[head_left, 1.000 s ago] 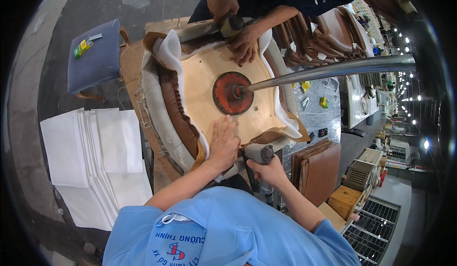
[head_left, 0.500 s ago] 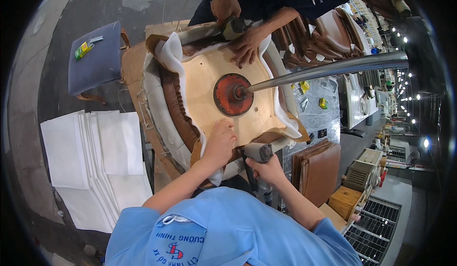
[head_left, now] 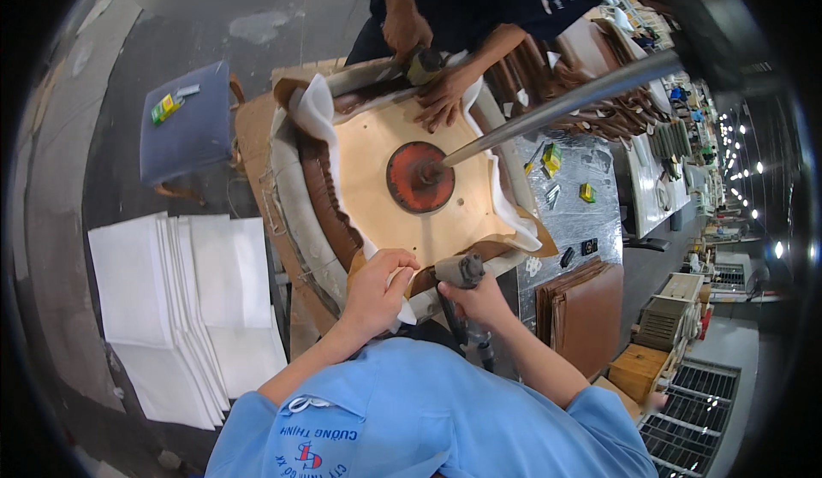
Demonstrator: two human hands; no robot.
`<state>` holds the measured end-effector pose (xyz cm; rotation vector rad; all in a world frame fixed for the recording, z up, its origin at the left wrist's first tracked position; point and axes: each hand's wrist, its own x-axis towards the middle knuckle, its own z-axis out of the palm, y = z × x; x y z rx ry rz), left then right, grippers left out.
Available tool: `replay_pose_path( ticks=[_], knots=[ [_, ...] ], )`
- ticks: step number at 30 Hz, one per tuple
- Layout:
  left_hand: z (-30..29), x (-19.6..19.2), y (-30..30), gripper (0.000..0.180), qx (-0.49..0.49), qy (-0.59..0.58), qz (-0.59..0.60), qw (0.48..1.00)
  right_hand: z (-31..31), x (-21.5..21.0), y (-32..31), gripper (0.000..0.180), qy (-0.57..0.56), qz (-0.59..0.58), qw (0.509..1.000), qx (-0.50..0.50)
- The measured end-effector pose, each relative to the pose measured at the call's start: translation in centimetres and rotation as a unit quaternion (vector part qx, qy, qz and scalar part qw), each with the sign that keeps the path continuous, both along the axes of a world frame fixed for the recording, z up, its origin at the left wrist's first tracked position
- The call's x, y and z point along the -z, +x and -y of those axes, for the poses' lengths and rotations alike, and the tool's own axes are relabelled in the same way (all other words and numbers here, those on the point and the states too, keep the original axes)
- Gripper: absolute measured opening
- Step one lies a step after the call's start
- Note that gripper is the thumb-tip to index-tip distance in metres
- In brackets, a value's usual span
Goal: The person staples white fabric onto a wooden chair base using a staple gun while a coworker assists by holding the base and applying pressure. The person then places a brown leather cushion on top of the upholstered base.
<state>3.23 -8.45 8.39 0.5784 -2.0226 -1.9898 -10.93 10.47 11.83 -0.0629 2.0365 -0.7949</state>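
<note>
A pale wooden seat panel (head_left: 360, 153) lies in a grey-rimmed frame (head_left: 295, 208), with brown leather (head_left: 322, 189) and white padding (head_left: 322, 106) standing up around its edges. A red disc (head_left: 402, 178) on a metal rod (head_left: 548, 114) sits on the panel's middle. At the near corner, my left hand (head_left: 374, 290) is closed, pinching the edge of the white padding. My right hand (head_left: 482, 301) is wrapped round the grip of a grey staple gun (head_left: 460, 270), whose head is by the near edge. The gun's tip is hidden.
Across the frame, a co-worker's hand (head_left: 441, 101) rests on the panel; their other hand holds another staple gun (head_left: 423, 65). At left are a blue cushioned stool (head_left: 186, 123) and white sheets (head_left: 227, 273). Brown leather pieces (head_left: 582, 307) and a plastic-covered table (head_left: 586, 208) stand right.
My left hand has gone from lying on the panel to pinching the padding at the near edge. The staple gun has shifted slightly left. The whole view has also moved.
</note>
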Motion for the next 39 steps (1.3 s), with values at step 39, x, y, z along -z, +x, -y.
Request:
replay_pose_path(
  ticks=[39],
  knots=[
    [-19.5, 3.9, -9.4, 0.052, -0.025, -0.561, 0.206, 0.801, -40.1, 27.8, -39.3, 0.026, -0.028, 0.059, 0.932, 0.356]
  ],
)
